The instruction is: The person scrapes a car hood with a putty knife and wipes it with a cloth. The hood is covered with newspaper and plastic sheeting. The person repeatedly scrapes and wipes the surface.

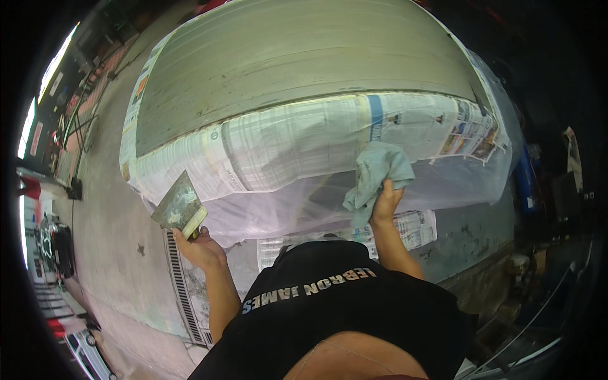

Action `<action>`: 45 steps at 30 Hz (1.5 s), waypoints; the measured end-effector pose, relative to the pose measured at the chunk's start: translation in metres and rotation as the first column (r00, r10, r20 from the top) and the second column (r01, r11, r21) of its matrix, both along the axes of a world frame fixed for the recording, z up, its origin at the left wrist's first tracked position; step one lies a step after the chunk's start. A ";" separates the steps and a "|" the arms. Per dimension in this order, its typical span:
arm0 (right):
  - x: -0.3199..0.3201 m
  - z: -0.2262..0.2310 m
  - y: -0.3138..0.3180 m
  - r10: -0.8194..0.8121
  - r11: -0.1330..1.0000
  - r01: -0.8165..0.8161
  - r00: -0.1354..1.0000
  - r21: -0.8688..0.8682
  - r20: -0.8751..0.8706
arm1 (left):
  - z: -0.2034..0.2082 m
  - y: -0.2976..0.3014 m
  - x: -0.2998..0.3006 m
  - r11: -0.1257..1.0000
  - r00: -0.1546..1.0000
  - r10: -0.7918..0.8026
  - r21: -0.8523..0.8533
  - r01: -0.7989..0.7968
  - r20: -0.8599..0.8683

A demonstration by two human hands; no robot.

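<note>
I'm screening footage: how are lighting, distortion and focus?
Head view: the vehicle at lower left looks tilted, corners black; head view: the bright strip at upper left looks blown out, the far right is dark; head view: the cloth and scraper look fairly sharp.

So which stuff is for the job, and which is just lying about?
Seems for the job:
grey plate, in the left hand
cloth, in the right hand
panel
newspaper
plastic sheet

Seems just around:
silver car
black car
floor grate
</note>
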State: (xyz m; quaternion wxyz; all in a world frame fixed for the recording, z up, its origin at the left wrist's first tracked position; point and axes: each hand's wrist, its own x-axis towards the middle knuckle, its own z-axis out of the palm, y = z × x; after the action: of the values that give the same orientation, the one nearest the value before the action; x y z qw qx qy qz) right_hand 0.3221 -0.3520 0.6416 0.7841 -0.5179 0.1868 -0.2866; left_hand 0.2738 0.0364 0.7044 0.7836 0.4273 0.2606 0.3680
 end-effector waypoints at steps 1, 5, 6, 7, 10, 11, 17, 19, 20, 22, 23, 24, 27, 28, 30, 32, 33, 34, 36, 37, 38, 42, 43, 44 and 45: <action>-0.003 -0.001 -0.002 -0.008 0.999 0.009 1.000 0.051 -0.007 | 0.001 -0.006 0.003 0.999 0.999 -0.041 0.004 0.041 0.003; -0.009 -0.015 -0.023 0.028 0.990 -0.020 0.998 0.141 -0.058 | 0.003 -0.029 0.011 0.996 0.995 -0.094 0.006 0.094 0.015; -0.009 -0.021 -0.030 0.056 0.990 -0.045 0.995 0.136 -0.081 | 0.004 -0.031 0.010 0.993 0.993 -0.114 0.009 0.114 0.020; -0.009 -0.027 -0.038 0.057 0.994 -0.050 0.996 0.094 -0.074 | 0.006 -0.034 0.010 0.991 0.991 -0.131 0.013 0.131 0.024; -0.007 -0.032 -0.052 0.070 0.997 -0.069 0.997 0.041 -0.040 | 0.009 -0.049 0.008 0.991 0.991 -0.135 -0.004 0.135 0.016; -0.005 -0.032 -0.054 0.070 0.995 -0.068 0.997 0.071 -0.022 | 0.008 -0.051 0.006 0.992 0.992 -0.128 -0.003 0.128 0.014; 0.004 -0.012 -0.041 0.087 0.965 -0.090 0.996 0.246 0.023 | 0.009 -0.061 -0.012 0.999 0.999 -0.047 0.008 0.047 0.001; 0.009 -0.012 -0.036 0.107 0.954 -0.110 0.994 0.278 0.027 | 0.007 -0.057 -0.021 0.999 0.998 -0.049 0.025 0.048 0.031; 0.010 -0.015 -0.035 0.119 0.950 -0.122 0.992 0.288 0.030 | 0.006 -0.057 -0.026 0.999 0.999 -0.035 0.019 0.034 0.035; 0.016 -0.020 -0.030 0.144 0.955 -0.148 0.989 0.257 0.035 | 0.011 -0.062 -0.033 1.000 0.999 0.001 0.008 -0.002 0.048; 0.019 -0.023 -0.029 0.154 0.964 -0.158 0.987 0.215 0.034 | 0.011 -0.063 -0.037 1.000 0.999 0.022 0.011 -0.022 0.047; 0.021 -0.025 -0.028 0.164 0.970 -0.167 0.986 0.174 0.033 | 0.011 -0.064 -0.041 0.999 0.998 0.041 0.015 -0.042 0.045; 0.029 -0.027 -0.019 0.130 0.986 -0.128 0.991 0.103 -0.009 | 0.011 -0.068 -0.051 0.994 0.995 0.093 0.052 -0.095 0.039; 0.032 -0.025 -0.015 0.157 0.987 -0.156 0.987 0.038 -0.020 | 0.011 -0.069 -0.054 0.991 0.993 0.110 0.069 -0.112 0.036; 0.038 -0.019 -0.008 0.202 0.974 -0.205 0.978 -0.095 -0.044 | 0.010 -0.069 -0.059 0.988 0.990 0.139 0.063 -0.141 0.033; 0.052 -0.023 0.006 0.304 0.931 -0.304 0.952 -0.203 -0.031 | 0.007 -0.069 -0.065 0.985 0.985 0.166 0.045 -0.168 0.037; 0.059 -0.017 0.018 0.357 0.903 -0.352 0.934 -0.247 -0.024 | 0.009 -0.069 -0.068 0.982 0.982 0.183 0.041 -0.184 0.045; 0.064 -0.011 0.030 0.421 0.873 -0.410 0.907 -0.262 -0.019 | 0.010 -0.068 -0.072 0.979 0.979 0.199 0.037 -0.201 0.053; 0.067 0.003 0.057 0.538 0.800 -0.520 0.842 -0.299 -0.023 | 0.009 -0.067 -0.080 0.973 0.973 0.229 0.028 -0.230 0.042; 0.069 0.006 0.070 0.567 0.787 -0.548 0.823 -0.284 -0.019 | 0.006 -0.065 -0.084 0.970 0.970 0.242 0.019 -0.242 0.032; 0.071 0.009 0.083 0.594 0.773 -0.575 0.805 -0.268 -0.014 | 0.003 -0.062 -0.087 0.966 0.966 0.257 0.021 -0.257 0.007; 0.074 -0.004 0.119 0.611 0.761 -0.578 0.791 -0.296 0.028 | -0.006 -0.047 -0.093 0.937 0.937 0.346 -0.031 -0.347 -0.047; 0.075 -0.006 0.124 0.619 0.763 -0.595 0.785 -0.254 0.021 | -0.011 -0.037 -0.093 0.930 0.932 0.360 -0.055 -0.362 -0.045; 0.076 -0.007 0.129 0.624 0.765 -0.608 0.781 -0.211 0.013 | -0.018 -0.026 -0.091 0.924 0.928 0.371 -0.080 -0.374 -0.042; 0.078 -0.008 0.134 0.627 0.767 -0.618 0.779 -0.171 0.003 | -0.024 -0.015 -0.088 0.918 0.924 0.379 -0.108 -0.382 -0.040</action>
State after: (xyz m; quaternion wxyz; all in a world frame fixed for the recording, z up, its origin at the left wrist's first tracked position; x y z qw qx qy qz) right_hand 0.4002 -0.2183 0.6337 0.7955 -0.6032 -0.0425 -0.0400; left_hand 0.1856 0.0213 0.6806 0.7178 0.3266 0.3665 0.4938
